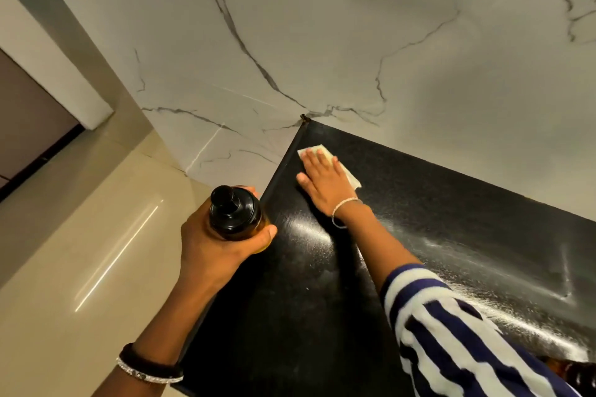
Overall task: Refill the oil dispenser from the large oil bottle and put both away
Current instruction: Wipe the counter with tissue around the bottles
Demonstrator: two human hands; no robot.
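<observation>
Holding oil dispenser (235, 219) in left hand (213, 245); right hand (322, 184) flat on cloth (351, 179).

Oil dispenser (234, 214): round bottle with an amber body and a glossy black cap carrying a black spout knob. Cap fitted. Seen from above, roughly upright. Gripped around the body by the left hand (209, 248), in the air just beside the left edge of the black counter (306, 300).

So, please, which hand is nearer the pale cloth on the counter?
Right. The right hand lies flat on the cloth; the left hand grips the oil dispenser beside the counter.
</observation>
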